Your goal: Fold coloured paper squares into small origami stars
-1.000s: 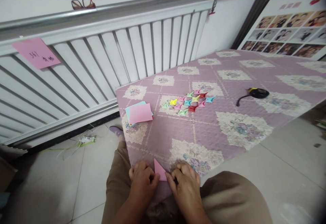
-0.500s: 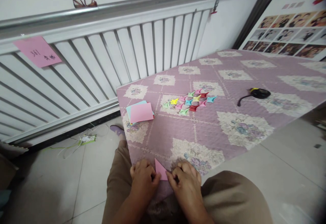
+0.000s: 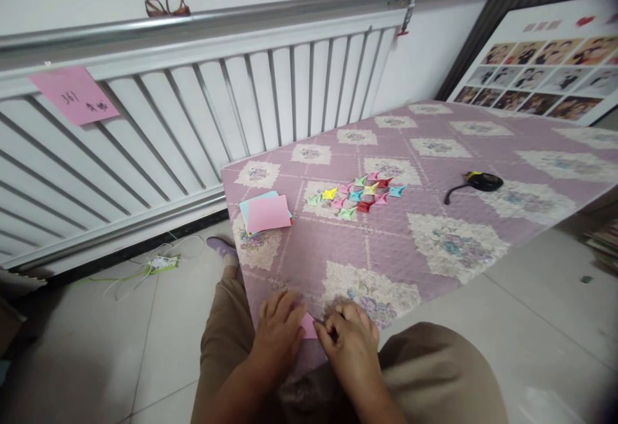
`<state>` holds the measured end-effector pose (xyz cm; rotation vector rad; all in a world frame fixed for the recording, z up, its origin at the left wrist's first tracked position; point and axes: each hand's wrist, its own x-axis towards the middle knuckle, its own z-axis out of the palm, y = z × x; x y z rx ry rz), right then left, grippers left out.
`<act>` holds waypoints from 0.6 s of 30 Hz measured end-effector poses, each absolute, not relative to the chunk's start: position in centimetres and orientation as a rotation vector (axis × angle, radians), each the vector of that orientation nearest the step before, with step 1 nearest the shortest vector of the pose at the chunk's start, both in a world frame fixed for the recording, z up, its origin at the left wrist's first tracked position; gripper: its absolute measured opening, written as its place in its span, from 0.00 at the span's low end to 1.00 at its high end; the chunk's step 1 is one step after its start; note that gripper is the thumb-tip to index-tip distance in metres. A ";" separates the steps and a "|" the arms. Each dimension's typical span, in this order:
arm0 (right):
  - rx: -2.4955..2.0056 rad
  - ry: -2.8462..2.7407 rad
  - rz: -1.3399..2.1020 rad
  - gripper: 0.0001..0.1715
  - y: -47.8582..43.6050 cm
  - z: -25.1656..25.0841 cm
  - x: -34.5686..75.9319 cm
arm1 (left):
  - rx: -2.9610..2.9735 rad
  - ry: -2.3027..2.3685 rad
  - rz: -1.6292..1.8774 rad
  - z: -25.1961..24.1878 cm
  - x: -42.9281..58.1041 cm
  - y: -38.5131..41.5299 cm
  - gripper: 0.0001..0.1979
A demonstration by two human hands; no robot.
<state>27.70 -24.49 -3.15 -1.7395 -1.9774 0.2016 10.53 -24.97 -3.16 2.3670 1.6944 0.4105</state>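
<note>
A folded piece of pink paper (image 3: 309,328) lies at the near corner of the cloth-covered table. My left hand (image 3: 279,332) rests over its left side, fingers stretched out and slightly blurred, hiding that part. At the paper's right corner, my right hand (image 3: 351,341) has thumb and forefinger pinched together, the other fingers curled. Farther off, a stack of pink and light blue paper sheets (image 3: 268,212) sits by the table's left edge. Several small folded paper pieces (image 3: 356,196) in pink, yellow, green, blue and red are grouped beyond my hands.
The table has a purple floral cloth (image 3: 318,250). A black-and-yellow corded object (image 3: 484,182) lies to the right. Behind stands a white radiator (image 3: 270,89) with a pink note (image 3: 74,97). Glasses (image 3: 167,6) rest on the pipe. A power strip (image 3: 164,264) is on the floor.
My left hand has gone from curled with its thumb on the paper to fingers extended across it, covering the paper's upper tip. My right hand stays at the right corner.
</note>
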 end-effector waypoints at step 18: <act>-1.707 -1.996 0.145 0.15 -24.7 -3.8 27.8 | 2.574 1.360 0.064 -0.9 9.8 -21.1 0.09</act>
